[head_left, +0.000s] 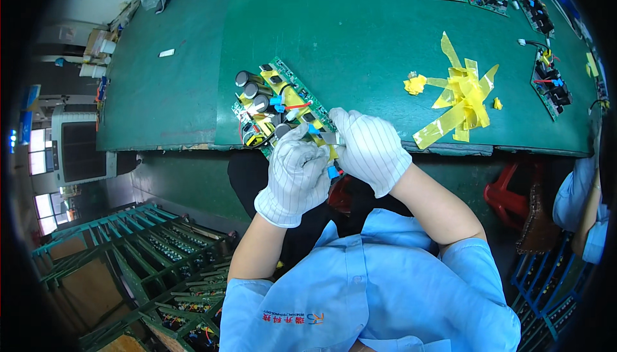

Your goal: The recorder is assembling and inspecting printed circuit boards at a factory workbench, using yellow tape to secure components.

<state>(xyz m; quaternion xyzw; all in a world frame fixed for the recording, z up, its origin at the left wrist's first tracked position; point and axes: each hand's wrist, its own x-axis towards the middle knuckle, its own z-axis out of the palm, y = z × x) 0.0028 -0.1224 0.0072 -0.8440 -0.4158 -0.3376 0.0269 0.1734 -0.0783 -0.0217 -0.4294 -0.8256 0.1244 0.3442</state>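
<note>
PCB (287, 97) w/ yellow tape strips (275, 87), at near edge of green bench (347, 37). L hand (295, 175): fingers curled at PCB's near end; can't tell if pinching. R hand (371, 149): fingers bent by small grey pc (329, 138), grip unclear. Step, prob.: peeling tape; next move calls for steady PCB, gentle pull. Tape heap (468, 100) to R, more PCBs (551, 85) beyond.

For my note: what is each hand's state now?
Left hand, gloved in striped white: fingers curled at the green rectangular circuit board; grip unclear.
Right hand, gloved alike: fingers bent at the board's edge; grip unclear.
</note>
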